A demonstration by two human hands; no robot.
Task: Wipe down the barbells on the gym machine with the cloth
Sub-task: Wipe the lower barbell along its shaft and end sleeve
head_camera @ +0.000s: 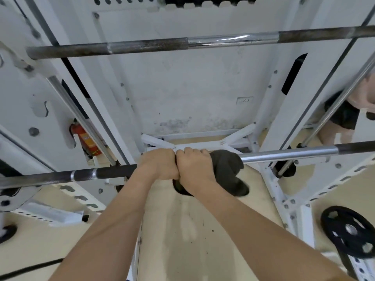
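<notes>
Side by side, both hands curl around the lower steel barbell [284, 154]; the left hand [160, 165] grips bare bar, the right hand [194, 166] clutches a dark grey cloth [227, 169].

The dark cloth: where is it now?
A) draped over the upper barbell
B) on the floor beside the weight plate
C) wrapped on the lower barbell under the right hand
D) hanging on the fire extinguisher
C: the right hand grips the dark cloth around the lower barbell, with the left hand gripping the bar right beside it.
</notes>
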